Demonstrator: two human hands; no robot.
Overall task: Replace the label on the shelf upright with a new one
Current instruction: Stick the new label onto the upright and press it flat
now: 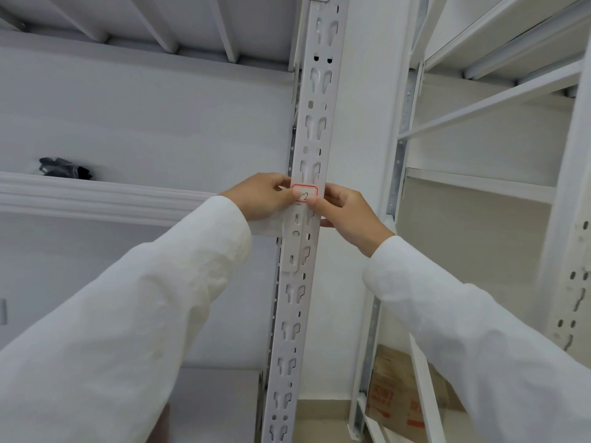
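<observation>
Both arms reach up in white sleeves, and the two hands meet at the white slotted shelf upright (pixel 306 219). The left hand (pixel 263 196) comes in from the left with its fingers curled round the upright's edge and its thumb pressed on the left end of the label (pixel 304 193). The right hand (pixel 347 215) comes from the right, its thumb on the label's lower right corner and its other fingers curled behind the post, so both hands pinch the label against the metal. The label lies flat on the front face of the upright, directly between the two thumbs; it is white with a red border and carries a handwritten mark that looks like a "2", though the thumbs cover part of it and the rest cannot be read. Just below the thumbs, a shelf beam (pixel 102 199) runs off to the left of the left hand, its end bracket hooked into the upright's slots. Farther left of those fingers, a dark bundle (pixel 64 169) rests on that shelf. Well below the right hand, a cardboard box (pixel 399 398) with red printing sits near the floor, partly hidden by the second rack (pixel 479 107) on the right.
</observation>
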